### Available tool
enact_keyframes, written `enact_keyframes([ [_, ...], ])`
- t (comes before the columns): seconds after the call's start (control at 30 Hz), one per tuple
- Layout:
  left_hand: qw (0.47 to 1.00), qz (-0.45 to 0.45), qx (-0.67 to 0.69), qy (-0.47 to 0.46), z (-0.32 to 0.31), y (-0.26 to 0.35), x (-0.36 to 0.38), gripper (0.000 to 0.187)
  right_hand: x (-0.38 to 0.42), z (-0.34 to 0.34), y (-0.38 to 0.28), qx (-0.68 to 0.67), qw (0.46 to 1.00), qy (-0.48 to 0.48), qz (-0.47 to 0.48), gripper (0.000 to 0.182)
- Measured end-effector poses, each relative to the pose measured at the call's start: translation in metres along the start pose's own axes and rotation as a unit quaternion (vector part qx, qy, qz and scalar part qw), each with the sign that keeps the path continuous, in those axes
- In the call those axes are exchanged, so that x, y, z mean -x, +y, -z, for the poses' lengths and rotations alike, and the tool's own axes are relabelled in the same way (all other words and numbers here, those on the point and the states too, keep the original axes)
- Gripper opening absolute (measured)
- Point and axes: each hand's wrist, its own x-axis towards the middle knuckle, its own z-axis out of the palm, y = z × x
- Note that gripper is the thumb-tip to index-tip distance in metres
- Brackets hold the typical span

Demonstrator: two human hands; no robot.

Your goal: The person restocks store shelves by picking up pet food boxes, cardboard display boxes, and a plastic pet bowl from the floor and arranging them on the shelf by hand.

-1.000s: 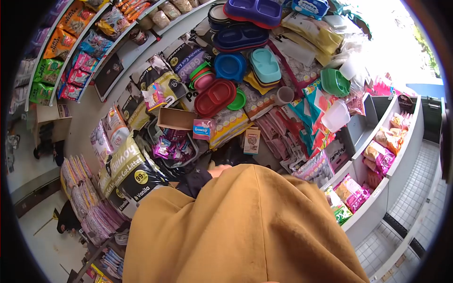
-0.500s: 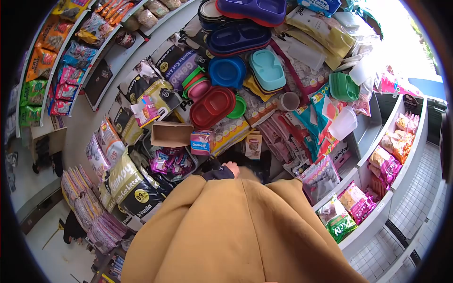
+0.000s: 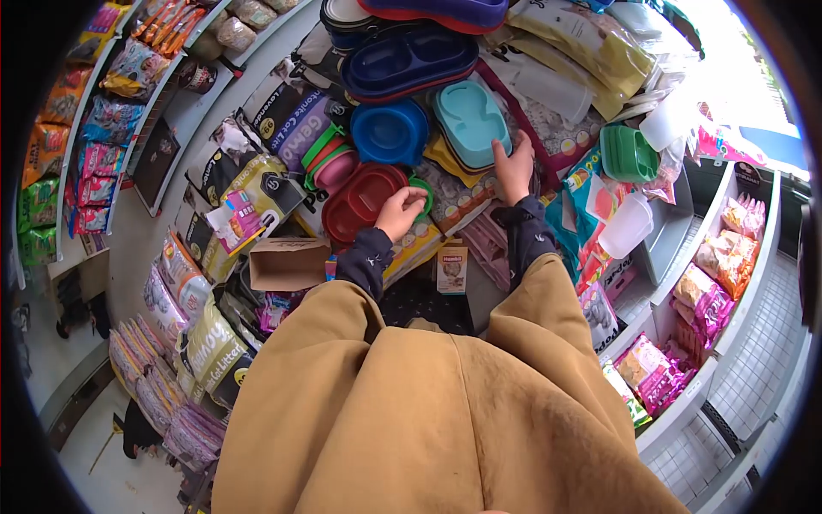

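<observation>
My left hand (image 3: 401,213) is over the right end of a red double pet bowl (image 3: 364,201), fingers loosely bent and fingertips right at the rim of a small green bowl (image 3: 422,194). To the right, my right hand (image 3: 515,170) has thumb and fingers apart at the lower right edge of a light teal double bowl (image 3: 473,120). Under that one lie yellow and dark bowls. Just above the red bowl sits a round blue bowl (image 3: 390,135), and beside it are nested pink, orange and green bowls (image 3: 332,164).
Bags of cat litter (image 3: 300,120) lie under the bowls. A small carton (image 3: 452,267) and an open cardboard box (image 3: 287,264) are close to my body. Stacked navy bowls (image 3: 411,64) stand farther back. Shelves with snack packets (image 3: 120,120) line the left; a white rack (image 3: 685,321) stands right.
Both hands have risen and reached forward from near my lap, the left to the red and green bowls, the right to the teal bowl. The view has shifted slightly.
</observation>
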Motion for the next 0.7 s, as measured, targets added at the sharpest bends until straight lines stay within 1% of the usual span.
enact_keyframes([
  [0.07,0.996,0.027,0.077,0.036,-0.006,0.006,-0.011,0.026,-0.008,-0.006,0.011,0.099,0.993,0.027,0.060,0.061],
  [0.1,0.996,0.029,0.078,0.035,-0.010,0.009,-0.017,0.026,-0.008,-0.008,0.017,0.100,0.993,0.027,0.058,0.061],
  [0.17,0.992,0.050,0.111,0.026,-0.018,0.012,-0.028,0.033,-0.014,-0.004,0.012,0.058,0.993,-0.082,-0.057,0.065],
  [0.2,0.990,0.062,0.128,0.023,-0.021,0.014,-0.033,0.036,-0.015,-0.003,0.010,0.036,0.983,-0.137,-0.114,0.067],
  [0.23,0.989,0.064,0.130,0.024,-0.024,0.016,-0.039,0.036,-0.016,-0.004,0.009,0.037,0.983,-0.139,-0.115,0.067],
  [0.33,0.985,0.114,0.132,-0.008,-0.031,0.021,-0.060,0.059,-0.017,-0.008,0.006,0.017,0.976,-0.150,-0.155,0.068],
  [0.37,0.984,0.115,0.133,-0.008,-0.034,0.022,-0.066,0.059,-0.016,-0.012,0.007,0.018,0.976,-0.151,-0.155,0.068],
  [0.47,0.979,0.151,0.135,0.002,-0.042,0.026,-0.079,0.076,-0.009,-0.021,0.015,-0.019,0.982,-0.105,-0.156,0.067],
  [0.5,0.979,0.154,0.136,0.002,-0.044,0.026,-0.081,0.076,-0.007,-0.022,0.020,-0.018,0.981,-0.107,-0.159,0.067],
  [0.6,0.978,0.141,0.152,-0.009,-0.046,0.028,-0.081,0.084,-0.002,-0.020,0.036,-0.102,0.966,-0.114,-0.207,0.063],
  [0.63,0.978,0.142,0.151,-0.009,-0.047,0.029,-0.081,0.084,0.001,-0.020,0.032,-0.103,0.966,-0.114,-0.208,0.063],
  [0.7,0.982,0.093,0.167,0.005,-0.052,0.030,-0.076,0.074,0.013,-0.015,0.019,-0.150,0.954,-0.099,-0.241,0.058],
])
